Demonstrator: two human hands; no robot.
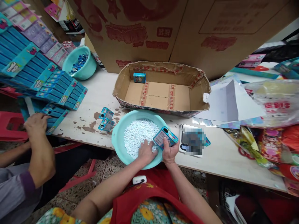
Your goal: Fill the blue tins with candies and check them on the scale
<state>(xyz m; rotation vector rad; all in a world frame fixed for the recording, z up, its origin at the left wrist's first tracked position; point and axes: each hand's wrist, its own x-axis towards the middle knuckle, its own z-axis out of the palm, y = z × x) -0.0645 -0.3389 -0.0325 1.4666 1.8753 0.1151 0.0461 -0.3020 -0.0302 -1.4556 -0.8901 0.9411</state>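
Observation:
My left hand [146,153] rests in a turquoise basin [115,137], its fingers spread and partly sunk into small white pellets [135,133]. Over the basin's right rim, my right hand [170,153] grips a small blue printed box [163,137], thumb on its front and fingers hidden behind. Whether the box is filled cannot be made out. Just right of that hand lies a digital scale [184,138], with blue items on it partly blurred out. Two more small blue boxes [106,113] lie on the table left of the basin.
Behind the basin stands a low cardboard tray [161,107] with one blue box [139,77] inside. Stacked blue display boxes [44,77] and another basin [85,70] are at left. A co-worker's hand [36,124] touches the lowest stack. Papers [224,102] and plastic packets [271,143] lie right.

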